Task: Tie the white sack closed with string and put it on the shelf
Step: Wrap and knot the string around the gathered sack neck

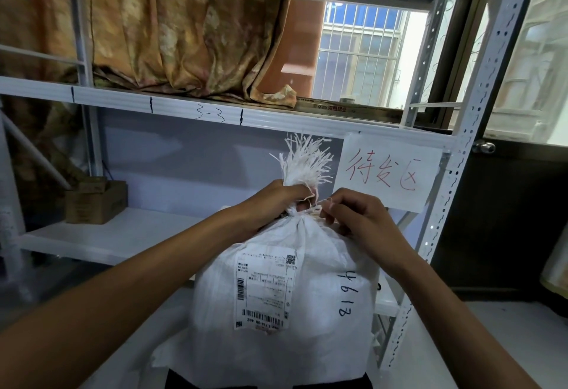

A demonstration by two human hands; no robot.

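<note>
A full white woven sack (322, 302) stands upright in front of me, with a shipping label and black handwriting on its side. Its mouth is gathered into a neck, and frayed white strands (304, 158) fan out above it. My left hand (273, 201) is closed around that neck. My right hand (353, 213) pinches the end of a thin pale string (316, 209) that runs around the neck. The white metal shelf (123, 235) lies just behind the sack.
A small cardboard box (95, 202) sits at the left of the lower shelf board. A paper sign with red writing (390, 173) hangs from the shelf rail above. Draped patterned cloth (184, 47) fills the upper shelf. A perforated upright post (455, 192) stands right of the sack.
</note>
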